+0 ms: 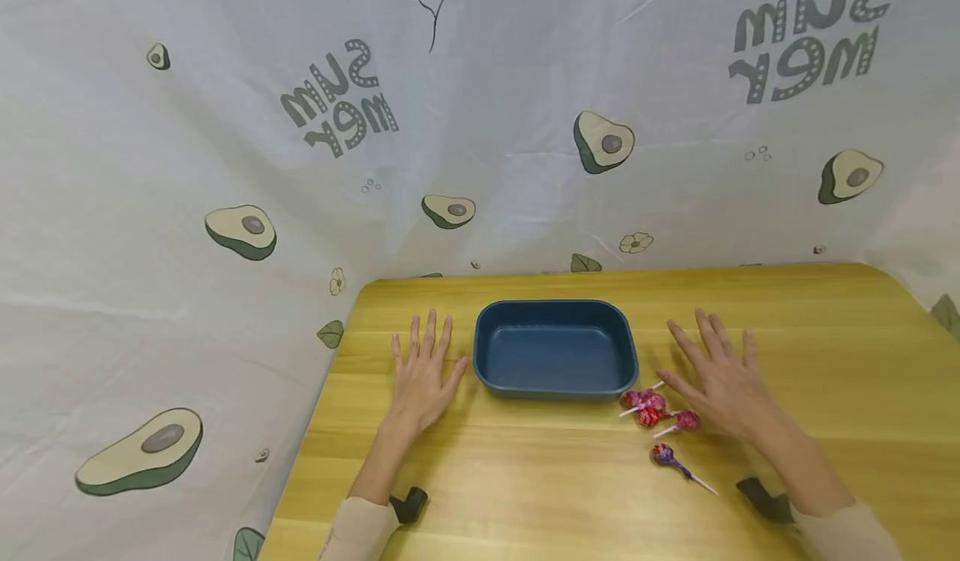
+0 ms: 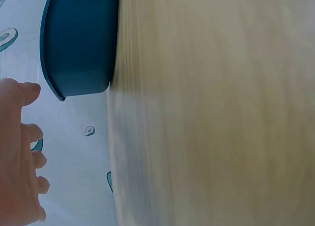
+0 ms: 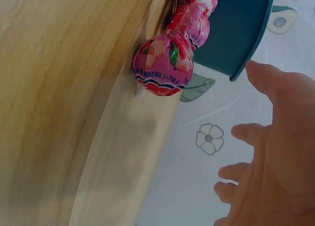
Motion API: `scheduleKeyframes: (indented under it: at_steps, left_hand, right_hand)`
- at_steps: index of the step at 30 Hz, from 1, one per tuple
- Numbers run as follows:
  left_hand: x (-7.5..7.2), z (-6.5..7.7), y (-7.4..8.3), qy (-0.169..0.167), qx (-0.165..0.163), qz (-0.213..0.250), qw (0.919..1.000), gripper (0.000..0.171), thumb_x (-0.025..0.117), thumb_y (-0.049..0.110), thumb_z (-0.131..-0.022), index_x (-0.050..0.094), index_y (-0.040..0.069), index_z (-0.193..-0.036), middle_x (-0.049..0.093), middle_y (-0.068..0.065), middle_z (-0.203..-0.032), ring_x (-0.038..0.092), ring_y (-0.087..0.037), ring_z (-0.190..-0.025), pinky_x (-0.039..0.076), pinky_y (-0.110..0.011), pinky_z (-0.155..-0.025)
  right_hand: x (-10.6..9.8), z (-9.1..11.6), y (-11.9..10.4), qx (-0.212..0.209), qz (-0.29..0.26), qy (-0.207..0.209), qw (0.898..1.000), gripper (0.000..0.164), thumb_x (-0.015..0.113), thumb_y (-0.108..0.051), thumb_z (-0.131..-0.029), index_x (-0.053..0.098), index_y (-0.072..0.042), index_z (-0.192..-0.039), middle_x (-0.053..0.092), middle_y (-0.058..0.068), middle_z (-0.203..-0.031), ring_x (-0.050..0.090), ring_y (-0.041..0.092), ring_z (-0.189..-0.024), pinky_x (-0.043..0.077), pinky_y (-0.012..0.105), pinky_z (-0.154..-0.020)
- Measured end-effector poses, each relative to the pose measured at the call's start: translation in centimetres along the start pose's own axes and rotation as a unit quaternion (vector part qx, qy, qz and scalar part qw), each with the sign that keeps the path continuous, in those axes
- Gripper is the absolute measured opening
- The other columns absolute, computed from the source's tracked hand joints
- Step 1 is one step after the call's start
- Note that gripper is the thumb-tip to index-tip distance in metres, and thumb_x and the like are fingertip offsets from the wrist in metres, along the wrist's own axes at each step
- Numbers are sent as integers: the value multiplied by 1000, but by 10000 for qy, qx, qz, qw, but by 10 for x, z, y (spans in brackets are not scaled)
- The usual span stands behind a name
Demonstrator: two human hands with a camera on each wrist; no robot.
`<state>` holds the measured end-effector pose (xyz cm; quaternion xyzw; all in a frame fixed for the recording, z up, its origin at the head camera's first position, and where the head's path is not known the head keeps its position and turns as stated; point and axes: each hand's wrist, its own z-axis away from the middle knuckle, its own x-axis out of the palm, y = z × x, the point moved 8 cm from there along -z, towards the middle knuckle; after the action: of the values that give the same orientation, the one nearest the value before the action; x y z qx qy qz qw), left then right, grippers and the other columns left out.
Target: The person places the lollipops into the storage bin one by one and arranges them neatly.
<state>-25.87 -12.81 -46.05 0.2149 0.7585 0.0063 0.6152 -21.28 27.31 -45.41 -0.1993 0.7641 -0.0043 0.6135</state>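
The blue container (image 1: 555, 359) stands on the wooden table (image 1: 525, 486) between my two hands, its long sides running left to right and its hollow facing up. My left hand (image 1: 422, 384) hangs over the table at the container's left side, fingers straight and spread apart, the thumb just beside the container's wall with a small gap. My right hand (image 1: 726, 388) hangs over the table on the other side, its fingers also spread apart, thumb pointing toward the container's near right corner. Between that thumb and the corner lie the pink and red lollipops (image 1: 654, 403), bunched together, the rightmost just beside my thumb's base; whether I touch any stick I cannot tell. The purple lollipop (image 1: 663, 454) lies alone, nearer to me, its stick angled toward my right wrist.
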Motion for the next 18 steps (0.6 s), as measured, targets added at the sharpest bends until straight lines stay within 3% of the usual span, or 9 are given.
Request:
scheduleKeyframes:
  at_steps: [2,5,7,10,13,18]
  left_hand:
    - [1,0,0,-53,0,11,10000,72,45,49,-107,23,16,-167,14,-16,-174,8,-42,-162,6,-73,-126]
    - [3,-1,2,-221,20,97,9997,71,42,49,-108,23,14,-166,16,-17,-173,12,-40,-161,8,-72,-127]
    - [5,-1,4,-306,43,243,9992,68,42,47,-109,28,11,-165,24,-18,-171,20,-41,-160,12,-71,-127]
    - [5,0,7,-372,39,560,9977,62,44,44,-110,38,9,-160,41,-18,-163,36,-41,-153,18,-69,-127]
    - [5,0,10,-327,46,897,9954,56,47,40,-110,46,8,-156,56,-16,-153,49,-38,-145,23,-65,-127]
    - [3,0,19,-166,276,1340,9905,51,52,33,-109,52,6,-152,63,-15,-145,59,-34,-137,32,-65,-123]
  right_hand:
    - [0,1,-2,-51,-65,-30,10000,75,52,-48,-106,23,-13,-165,9,35,-168,5,52,-158,-6,80,-121]
    - [0,1,-6,-218,-179,-76,9996,67,59,-42,-104,39,-9,-158,23,34,-165,24,55,-152,0,80,-121]
    - [-1,1,-11,-419,-230,-35,9989,59,67,-37,-99,54,-7,-148,39,32,-158,41,53,-142,16,79,-119]
    - [-3,0,-21,-719,-337,68,9968,44,78,-28,-90,71,-7,-128,63,24,-136,60,47,-121,43,69,-103]
    - [-1,-3,-29,-908,-481,42,9947,31,83,-23,-85,80,-9,-113,73,14,-114,68,37,-104,55,57,-84]
    - [7,-7,-38,-1060,-633,-107,9923,18,86,-22,-83,83,-13,-99,73,3,-100,67,23,-89,58,42,-75]
